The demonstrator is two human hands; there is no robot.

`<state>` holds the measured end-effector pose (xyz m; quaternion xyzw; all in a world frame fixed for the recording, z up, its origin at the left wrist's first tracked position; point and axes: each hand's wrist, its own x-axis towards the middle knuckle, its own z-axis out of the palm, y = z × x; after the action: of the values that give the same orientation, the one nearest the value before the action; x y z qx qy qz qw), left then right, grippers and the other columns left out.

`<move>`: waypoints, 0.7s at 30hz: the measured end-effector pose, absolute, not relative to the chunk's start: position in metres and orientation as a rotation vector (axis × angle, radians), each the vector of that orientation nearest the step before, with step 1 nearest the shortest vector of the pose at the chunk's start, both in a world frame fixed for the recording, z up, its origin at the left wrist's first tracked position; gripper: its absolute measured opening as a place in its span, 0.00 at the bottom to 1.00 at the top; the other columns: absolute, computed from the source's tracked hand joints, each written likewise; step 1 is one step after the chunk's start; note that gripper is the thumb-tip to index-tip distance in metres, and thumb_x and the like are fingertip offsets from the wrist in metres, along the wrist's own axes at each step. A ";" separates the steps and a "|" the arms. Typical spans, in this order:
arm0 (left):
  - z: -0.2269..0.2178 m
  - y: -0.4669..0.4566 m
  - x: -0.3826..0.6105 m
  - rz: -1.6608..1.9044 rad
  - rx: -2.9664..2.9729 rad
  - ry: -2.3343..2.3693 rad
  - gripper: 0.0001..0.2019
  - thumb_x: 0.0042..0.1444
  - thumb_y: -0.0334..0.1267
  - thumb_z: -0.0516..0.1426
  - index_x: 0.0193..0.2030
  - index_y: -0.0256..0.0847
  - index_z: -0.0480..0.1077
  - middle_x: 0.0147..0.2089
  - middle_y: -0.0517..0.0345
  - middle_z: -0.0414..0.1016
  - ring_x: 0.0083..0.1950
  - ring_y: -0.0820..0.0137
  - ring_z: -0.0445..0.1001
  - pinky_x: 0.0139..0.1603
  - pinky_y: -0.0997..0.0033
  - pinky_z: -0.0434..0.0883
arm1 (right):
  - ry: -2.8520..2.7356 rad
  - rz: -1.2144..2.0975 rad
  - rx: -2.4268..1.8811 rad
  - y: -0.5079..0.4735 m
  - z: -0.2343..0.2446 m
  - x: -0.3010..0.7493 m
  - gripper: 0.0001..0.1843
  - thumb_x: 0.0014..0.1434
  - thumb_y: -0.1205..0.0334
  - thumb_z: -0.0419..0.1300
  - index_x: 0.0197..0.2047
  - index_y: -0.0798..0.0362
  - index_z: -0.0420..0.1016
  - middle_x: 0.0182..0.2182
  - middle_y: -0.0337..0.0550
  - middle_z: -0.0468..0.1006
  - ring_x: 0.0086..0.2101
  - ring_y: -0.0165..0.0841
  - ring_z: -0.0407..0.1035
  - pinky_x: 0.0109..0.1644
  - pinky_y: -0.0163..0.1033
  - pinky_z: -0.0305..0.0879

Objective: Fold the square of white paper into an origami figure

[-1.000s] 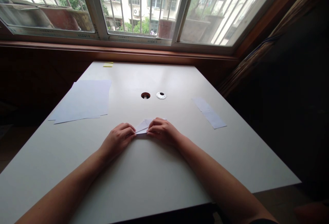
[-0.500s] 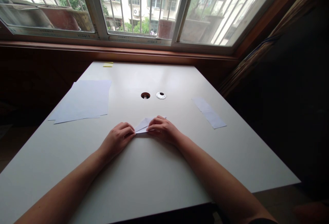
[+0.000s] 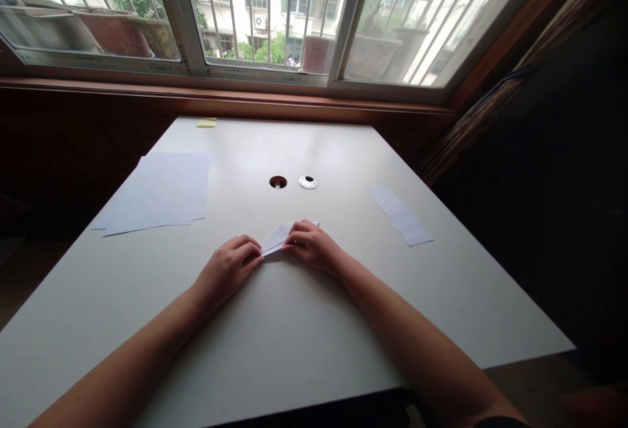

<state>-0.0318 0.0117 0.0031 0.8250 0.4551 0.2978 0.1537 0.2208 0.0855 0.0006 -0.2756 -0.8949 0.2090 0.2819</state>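
Note:
A small folded sheet of white paper (image 3: 275, 239) lies low over the middle of the white table (image 3: 275, 336), with slanting creased edges showing. My left hand (image 3: 236, 259) pinches its left corner between thumb and fingers. Bent over its right part, my right hand (image 3: 310, 243) grips the paper near the lower edge and covers much of that side. A thin tip of the paper shows beyond the right hand's knuckles.
Several large white sheets (image 3: 159, 192) lie at the left. A narrow paper strip (image 3: 400, 215) rests at the right. Farther back are a round hole (image 3: 278, 182), its round cover (image 3: 307, 182) and yellow sticky notes (image 3: 207, 123). A barred window (image 3: 267, 16) stands behind the table.
The folded paper's left corner has shifted slightly right, and my left hand has moved with it. My right hand has moved a little to the right, still on the paper.

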 end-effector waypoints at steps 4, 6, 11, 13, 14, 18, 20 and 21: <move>0.002 0.012 -0.032 0.852 2.340 1.307 0.06 0.66 0.37 0.55 0.38 0.41 0.72 0.43 0.56 0.74 0.44 0.69 0.73 0.47 0.69 0.69 | -2.403 0.612 -0.808 0.085 0.002 0.220 0.07 0.64 0.58 0.62 0.36 0.51 0.78 0.37 0.45 0.75 0.39 0.35 0.66 0.45 0.40 0.65; 0.003 0.011 -0.031 0.857 2.308 1.322 0.06 0.65 0.36 0.55 0.38 0.42 0.72 0.43 0.57 0.74 0.43 0.69 0.74 0.47 0.70 0.69 | -2.401 0.642 -0.850 0.084 0.003 0.219 0.07 0.63 0.58 0.63 0.35 0.51 0.78 0.37 0.45 0.75 0.39 0.35 0.66 0.45 0.40 0.64; 0.006 0.010 -0.028 0.845 2.214 1.360 0.06 0.64 0.36 0.56 0.35 0.42 0.72 0.43 0.57 0.74 0.42 0.70 0.74 0.45 0.71 0.70 | -2.373 0.726 -0.949 0.085 0.005 0.218 0.07 0.62 0.57 0.64 0.34 0.50 0.79 0.36 0.43 0.75 0.39 0.35 0.65 0.45 0.41 0.63; 0.006 0.009 -0.027 0.839 2.199 1.363 0.07 0.64 0.37 0.56 0.34 0.41 0.72 0.43 0.57 0.74 0.42 0.69 0.73 0.44 0.71 0.70 | -2.368 0.751 -0.967 0.085 0.005 0.218 0.08 0.62 0.55 0.65 0.35 0.49 0.79 0.36 0.42 0.76 0.39 0.35 0.65 0.45 0.41 0.63; 0.007 0.009 -0.027 0.838 2.197 1.361 0.07 0.64 0.38 0.56 0.35 0.41 0.72 0.43 0.57 0.74 0.42 0.69 0.73 0.44 0.70 0.69 | -2.364 0.763 -0.973 0.085 0.005 0.219 0.08 0.62 0.54 0.65 0.35 0.49 0.80 0.36 0.42 0.76 0.39 0.35 0.65 0.45 0.41 0.63; 0.008 0.010 -0.026 0.842 2.185 1.359 0.07 0.65 0.39 0.56 0.37 0.42 0.72 0.42 0.57 0.73 0.42 0.69 0.73 0.45 0.70 0.69 | -2.341 0.786 -0.978 0.085 0.005 0.219 0.09 0.60 0.52 0.66 0.35 0.48 0.81 0.35 0.41 0.75 0.40 0.35 0.64 0.46 0.40 0.63; 0.008 0.010 -0.025 0.846 2.174 1.368 0.08 0.65 0.39 0.55 0.37 0.42 0.73 0.42 0.57 0.73 0.42 0.69 0.73 0.45 0.70 0.69 | -2.340 0.789 -0.984 0.084 0.006 0.218 0.09 0.60 0.51 0.66 0.36 0.47 0.82 0.35 0.41 0.75 0.40 0.35 0.64 0.46 0.40 0.62; 0.008 0.010 -0.025 0.846 2.169 1.372 0.08 0.65 0.39 0.55 0.37 0.42 0.73 0.43 0.57 0.73 0.42 0.69 0.73 0.45 0.70 0.70 | -2.340 0.790 -0.993 0.083 0.006 0.217 0.09 0.60 0.51 0.66 0.36 0.46 0.83 0.35 0.41 0.75 0.39 0.35 0.64 0.47 0.41 0.62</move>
<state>-0.0248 0.0104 0.0082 0.7834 0.4955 0.3056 0.2176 0.2174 0.0835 0.0060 -0.3622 -0.8540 0.2884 0.2374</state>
